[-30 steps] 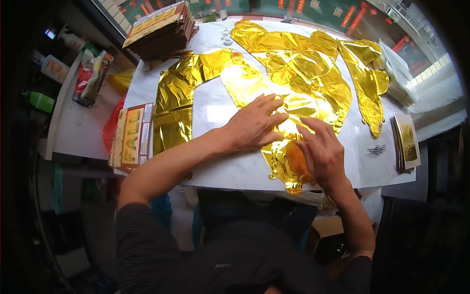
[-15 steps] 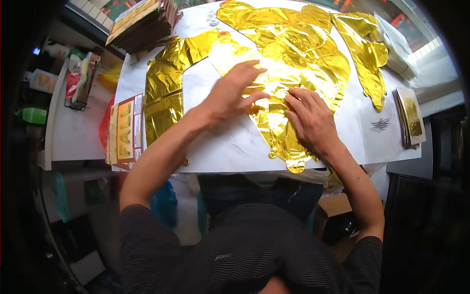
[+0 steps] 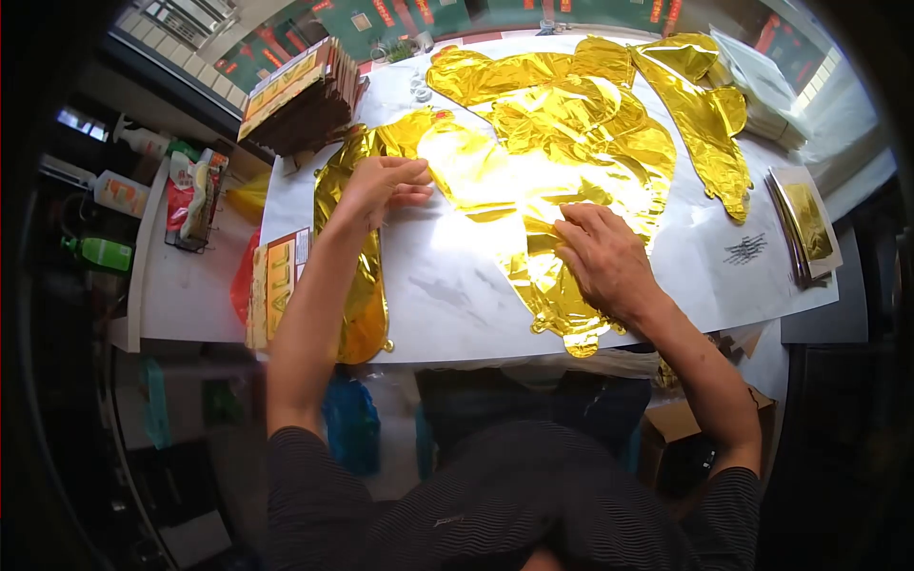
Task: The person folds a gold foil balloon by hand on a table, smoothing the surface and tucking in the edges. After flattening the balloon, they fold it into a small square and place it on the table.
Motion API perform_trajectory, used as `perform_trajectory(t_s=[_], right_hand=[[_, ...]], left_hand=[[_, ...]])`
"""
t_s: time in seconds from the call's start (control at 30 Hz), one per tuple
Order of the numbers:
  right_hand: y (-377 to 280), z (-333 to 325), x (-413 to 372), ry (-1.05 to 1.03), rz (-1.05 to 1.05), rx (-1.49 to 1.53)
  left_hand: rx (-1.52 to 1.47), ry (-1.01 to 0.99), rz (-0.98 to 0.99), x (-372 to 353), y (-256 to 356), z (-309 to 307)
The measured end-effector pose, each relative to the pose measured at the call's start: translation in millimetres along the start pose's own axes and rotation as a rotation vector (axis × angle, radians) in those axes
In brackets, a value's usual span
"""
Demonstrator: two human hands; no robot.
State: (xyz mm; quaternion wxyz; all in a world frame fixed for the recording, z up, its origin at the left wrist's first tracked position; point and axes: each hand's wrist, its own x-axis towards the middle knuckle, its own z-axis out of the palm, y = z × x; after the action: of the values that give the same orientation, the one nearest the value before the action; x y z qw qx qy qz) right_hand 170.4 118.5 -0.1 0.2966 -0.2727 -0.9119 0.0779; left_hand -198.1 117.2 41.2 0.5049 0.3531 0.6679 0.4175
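Several flat gold foil balloons (image 3: 590,133) lie over one another in the middle of the table. My right hand (image 3: 609,266) rests on the lower part of this pile, with its bent fingers spread on the shiny foil. My left hand (image 3: 386,186) is by the upper part of another gold foil balloon (image 3: 362,309) at the left. Its fingers point right, loosely bent, and nothing shows in them. Glare washes out the foil between my hands. A further gold foil balloon (image 3: 700,133) lies at the right.
A stack of printed packages (image 3: 300,95) stands at the back left, another package (image 3: 276,290) at the left edge. Small dark strips (image 3: 745,249) and flat gold-faced packs (image 3: 804,224) are at the right. An open cardboard box (image 3: 671,423) sits below the table.
My left hand has moved left, from the middle pile to the left balloon, and its fingers have drawn closer together. My right hand stays on the foil. The camera view has shifted slightly.
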Motion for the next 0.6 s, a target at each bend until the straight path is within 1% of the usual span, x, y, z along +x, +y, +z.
perform_trajectory(t_s=[0.07, 0.13, 0.17, 0.23, 0.27, 0.33, 0.37, 0.4, 0.47, 0.53, 0.6], right_hand=[[1.0, 1.3, -0.8, 0.001, 0.0, -0.003], [1.5, 1.2, -1.0, 0.004, 0.001, -0.005], [1.6, 0.7, -1.1, -0.003, 0.004, 0.005], [2.2, -0.4, -0.9, -0.005, 0.009, 0.014], [2.0, -0.7, -0.6, -0.005, 0.001, 0.011], [2.5, -0.7, -0.8, -0.002, -0.001, 0.007], [3.1, -0.3, -1.2, 0.008, -0.008, 0.012], [3.5, 0.2, -1.4, 0.015, -0.017, 0.018], [2.8, -0.5, -1.3, 0.017, -0.014, 0.012], [2.1, -1.7, -0.7, 0.015, -0.013, 0.004], [1.6, -2.7, -0.6, 0.007, -0.009, 0.003]], left_hand=[[-0.008, -0.04, -0.033, 6.7, 1.5, 4.7], [0.095, -0.066, -0.112, 9.3, 5.8, 12.4], [0.098, -0.066, -0.11, 9.4, 6.5, 16.8], [0.309, -0.043, -0.07, 7.7, 8.1, 27.5], [0.313, -0.045, -0.068, 6.9, 8.9, 32.3], [0.408, -0.009, 0.046, 0.0, 14.6, 43.9], [0.303, -0.034, 0.079, 0.4, 13.9, 47.5], [0.305, -0.038, 0.077, 2.9, 14.8, 51.6], [0.252, -0.044, 0.216, 9.2, 15.0, 62.4], [0.209, -0.035, 0.193, 0.5, 29.2, 84.6], [0.142, -0.087, 0.231, 0.1, 35.6, 103.6]])
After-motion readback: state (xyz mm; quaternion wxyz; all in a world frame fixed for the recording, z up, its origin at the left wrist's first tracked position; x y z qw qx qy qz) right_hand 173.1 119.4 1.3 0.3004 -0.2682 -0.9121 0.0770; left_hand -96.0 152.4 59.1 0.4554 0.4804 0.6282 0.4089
